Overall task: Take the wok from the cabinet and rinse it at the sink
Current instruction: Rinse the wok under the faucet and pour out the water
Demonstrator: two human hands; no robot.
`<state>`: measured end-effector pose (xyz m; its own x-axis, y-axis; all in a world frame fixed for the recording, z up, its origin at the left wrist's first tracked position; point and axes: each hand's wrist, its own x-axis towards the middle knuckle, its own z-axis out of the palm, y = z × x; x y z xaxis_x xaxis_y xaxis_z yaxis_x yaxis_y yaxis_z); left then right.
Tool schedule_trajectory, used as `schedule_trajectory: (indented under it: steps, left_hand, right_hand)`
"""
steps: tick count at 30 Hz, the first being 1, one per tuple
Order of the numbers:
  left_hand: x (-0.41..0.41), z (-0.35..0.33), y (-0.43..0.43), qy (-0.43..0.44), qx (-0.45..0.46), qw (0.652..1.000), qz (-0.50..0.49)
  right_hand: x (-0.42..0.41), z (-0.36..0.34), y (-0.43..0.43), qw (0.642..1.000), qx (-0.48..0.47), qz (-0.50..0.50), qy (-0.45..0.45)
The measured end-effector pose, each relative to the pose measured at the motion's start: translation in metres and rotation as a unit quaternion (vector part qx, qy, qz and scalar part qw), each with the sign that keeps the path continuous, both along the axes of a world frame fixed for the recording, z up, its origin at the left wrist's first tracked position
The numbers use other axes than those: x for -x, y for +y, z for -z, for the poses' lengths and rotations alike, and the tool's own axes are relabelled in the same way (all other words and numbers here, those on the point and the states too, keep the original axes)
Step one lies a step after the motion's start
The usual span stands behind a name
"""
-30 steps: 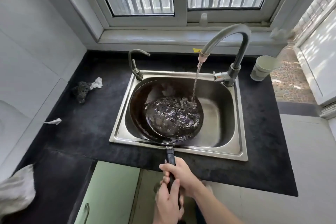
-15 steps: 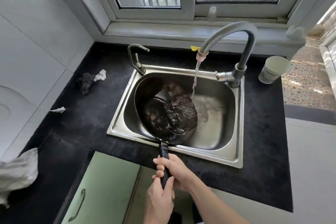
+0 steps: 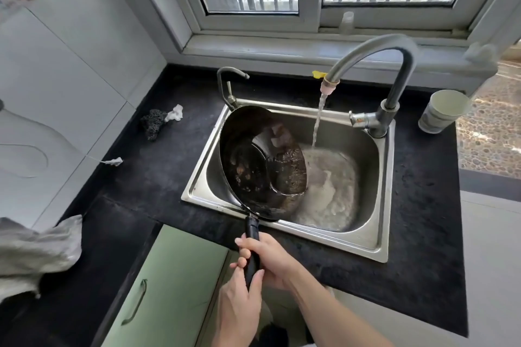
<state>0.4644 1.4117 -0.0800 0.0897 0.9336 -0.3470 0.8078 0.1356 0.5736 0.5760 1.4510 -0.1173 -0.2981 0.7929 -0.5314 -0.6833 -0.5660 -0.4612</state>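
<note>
The dark wok (image 3: 253,166) is tipped steeply to the right inside the steel sink (image 3: 383,186), its left rim raised, and water pours from its lower right edge into the basin. Both hands grip its black handle (image 3: 251,245): my right hand (image 3: 270,260) is nearer the pan, my left hand (image 3: 239,301) holds the end. The tall faucet (image 3: 389,70) runs, and its stream falls just right of the wok into the basin.
A small second tap (image 3: 228,84) stands at the sink's back left corner. A white cup (image 3: 442,111) sits right of the faucet. A dark scrubber (image 3: 153,122) and paper scraps lie on the black counter (image 3: 141,177). A grey cloth (image 3: 33,251) hangs at the left. Green cabinet doors (image 3: 169,287) are below.
The wok went from lying nearly level and filling under the stream to tilting hard right, dumping its water into the basin. Both hands kept hold of the handle.
</note>
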Motion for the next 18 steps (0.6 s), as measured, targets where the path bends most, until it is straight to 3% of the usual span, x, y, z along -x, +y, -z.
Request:
schedule_trajectory:
  steps: [3,6,10,15,18]
  left_hand:
    - [0.008,0.001,0.003,-0.005,-0.010,1.000,0.017]
    - [0.010,0.001,0.006,-0.024,-0.031,0.999,0.025]
    - [0.013,0.004,0.006,-0.031,-0.044,0.998,0.040]
    - [0.013,0.009,0.002,-0.014,-0.039,0.998,0.051]
    - [0.016,0.005,0.001,-0.048,-0.042,0.997,0.030]
  right_hand:
    - [0.000,-0.004,0.003,0.996,-0.011,-0.042,-0.079]
    - [0.005,-0.007,0.005,0.968,-0.022,-0.026,-0.248]
    - [0.014,-0.007,0.008,0.925,0.009,-0.005,-0.380]
    - [0.016,-0.001,0.004,0.929,-0.012,0.036,-0.369]
    - [0.017,0.000,0.002,0.928,-0.036,0.058,-0.366]
